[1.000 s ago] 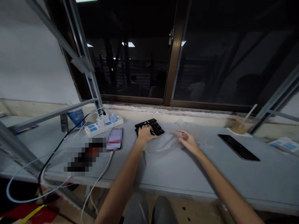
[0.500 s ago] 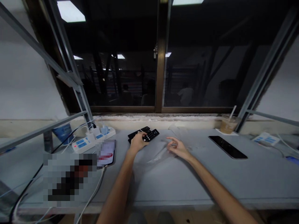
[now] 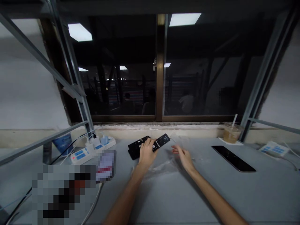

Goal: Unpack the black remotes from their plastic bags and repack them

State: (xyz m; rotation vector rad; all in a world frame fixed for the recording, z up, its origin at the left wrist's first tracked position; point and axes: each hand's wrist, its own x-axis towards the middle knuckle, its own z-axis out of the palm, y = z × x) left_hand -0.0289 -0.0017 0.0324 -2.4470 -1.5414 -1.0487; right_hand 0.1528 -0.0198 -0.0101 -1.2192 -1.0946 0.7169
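Note:
My left hand (image 3: pixel 147 153) is closed around a black remote control (image 3: pixel 163 140), its far end tilted up to the right. Partly under and behind that hand lie other black remote controls (image 3: pixel 137 144), overlapping each other on the desk. Over a crumpled clear plastic bag (image 3: pixel 164 167) is my right hand (image 3: pixel 184 157), its fingers loosely bent and apart, pointing left toward the held remote. I see nothing gripped in the right hand. The bag spreads beneath and behind it.
A white power strip (image 3: pixel 93 148) with plugs and cables sits on the left, near a phone (image 3: pixel 105 165) and a blurred-out area. On the right are a dark phone (image 3: pixel 233 158), a drink cup with a straw (image 3: pixel 231 134) and another power strip (image 3: pixel 274 149). Metal frame posts flank the desk.
My left hand has moved right, lifting one remote off the others. My right hand's fingers have loosened from their curl. The view has tilted up slightly.

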